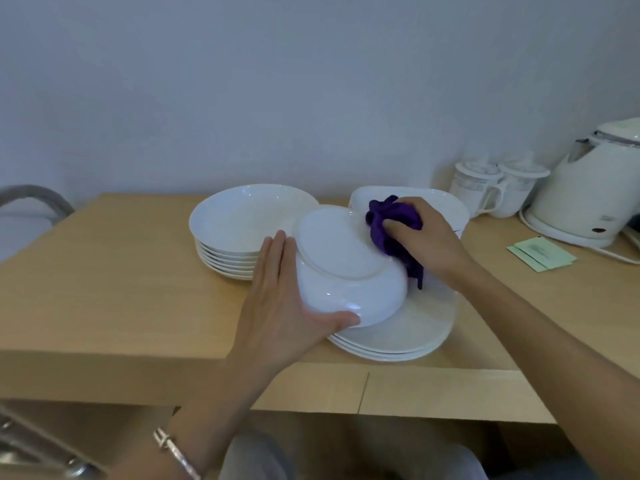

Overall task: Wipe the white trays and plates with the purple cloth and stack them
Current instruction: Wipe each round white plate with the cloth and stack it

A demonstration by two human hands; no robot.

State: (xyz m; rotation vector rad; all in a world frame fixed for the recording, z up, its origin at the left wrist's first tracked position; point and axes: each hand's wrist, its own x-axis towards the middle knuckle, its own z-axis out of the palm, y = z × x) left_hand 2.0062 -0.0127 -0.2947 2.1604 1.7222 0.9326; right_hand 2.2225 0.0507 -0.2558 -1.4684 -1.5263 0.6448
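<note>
While the left hand [277, 299] clasps an upturned plate [346, 268] between thumb and fingers, tilted above a flat stack [398, 337] near the tabletop's [104, 289] front edge, the right hand [426, 237] grips the bunched cloth [388, 223] against the plate's far rim. Stacked bowls [242, 216] stand behind at left, and trays [446, 202] lie toward the back edge.

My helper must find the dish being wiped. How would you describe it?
On the wooden table, find the stack of deep plates. Just right of it, the left hand holds one dish. Only it is upside down, purple cloth against its rim.
</note>
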